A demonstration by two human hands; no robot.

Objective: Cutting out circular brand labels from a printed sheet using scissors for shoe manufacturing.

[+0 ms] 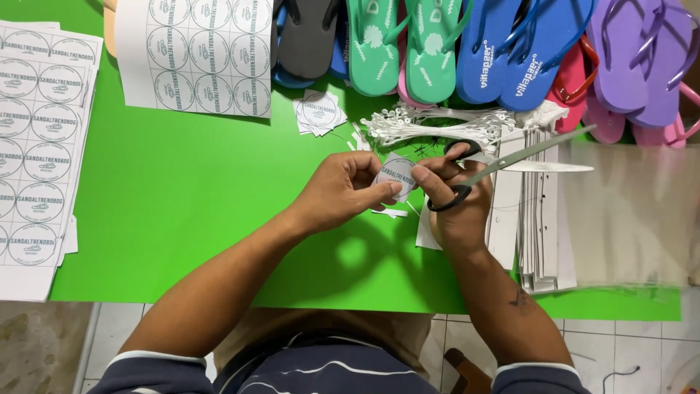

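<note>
My left hand (343,191) pinches a small white paper label (396,175) with a round printed mark, held over the green table (182,197). My right hand (456,201) also touches that label with its fingertips while its thumb and fingers sit in the black handles of a pair of scissors (510,157). The scissor blades are parted and point to the upper right, away from the label. Small paper offcuts lie just under my hands.
Sheets of round printed labels (40,138) cover the left edge, another sheet (197,55) lies at the top. A small pile of cut labels (319,113), white plastic tag loops (437,124), a row of coloured flip-flops (503,51), paper strips (539,219) and clear bags (634,211) fill the right.
</note>
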